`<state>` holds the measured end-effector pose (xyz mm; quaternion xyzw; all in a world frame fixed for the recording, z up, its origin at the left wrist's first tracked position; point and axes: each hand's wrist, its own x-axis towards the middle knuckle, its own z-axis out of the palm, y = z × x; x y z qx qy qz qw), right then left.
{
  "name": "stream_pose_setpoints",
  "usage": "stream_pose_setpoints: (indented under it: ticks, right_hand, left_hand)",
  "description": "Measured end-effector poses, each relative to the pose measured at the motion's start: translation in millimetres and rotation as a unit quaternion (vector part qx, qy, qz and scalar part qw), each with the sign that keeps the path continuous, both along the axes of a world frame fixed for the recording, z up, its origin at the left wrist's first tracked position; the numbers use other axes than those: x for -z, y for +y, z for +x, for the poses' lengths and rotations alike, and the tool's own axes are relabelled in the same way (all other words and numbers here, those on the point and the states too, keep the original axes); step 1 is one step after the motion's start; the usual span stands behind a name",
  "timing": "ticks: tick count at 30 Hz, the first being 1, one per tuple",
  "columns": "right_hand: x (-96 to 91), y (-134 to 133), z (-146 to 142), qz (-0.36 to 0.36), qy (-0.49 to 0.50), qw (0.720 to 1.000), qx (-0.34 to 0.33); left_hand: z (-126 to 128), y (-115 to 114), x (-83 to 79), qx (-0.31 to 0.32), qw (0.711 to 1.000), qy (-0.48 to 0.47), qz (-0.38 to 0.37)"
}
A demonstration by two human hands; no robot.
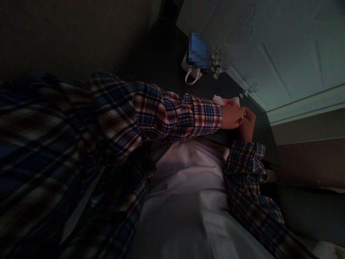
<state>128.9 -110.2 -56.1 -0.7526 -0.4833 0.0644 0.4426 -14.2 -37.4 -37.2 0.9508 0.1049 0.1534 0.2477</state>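
The view is dark and tilted. My left hand (231, 116) reaches in from the left in a plaid sleeve, its fingers bent around a soft pink-and-white piece (228, 101) that looks like cloth or wrapping. My right hand (248, 123) comes up from the lower right and meets it, fingers curled and pinched at the near side of the same piece. A small reddish part shows between the two hands. Most of the piece is covered by my fingers, so its exact kind cannot be made out.
Both hands are over a dark tabletop (159, 61). Farther back stand a white mug-like thing with a handle (192, 77), a blurred-out blue rectangle (198, 50), a cluster of clear glassware (217, 61) and another clear glass piece (246, 91). A pale panelled surface (291, 46) borders the table.
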Motion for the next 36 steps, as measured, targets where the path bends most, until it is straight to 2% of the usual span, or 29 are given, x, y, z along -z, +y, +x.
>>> stream_pose_setpoints:
  ticks: [20, 36]
  right_hand:
    - [0.3, -0.6, 0.5, 0.016, 0.006, 1.000, -0.016]
    - [-0.7, -0.1, -0.6, 0.032, 0.021, 0.999, -0.025]
  left_hand:
    - [-2.9, 0.2, -0.6, 0.014, 0.999, -0.014, -0.030]
    - [-3.5, -1.3, -1.1, 0.009, 1.000, -0.005, -0.019]
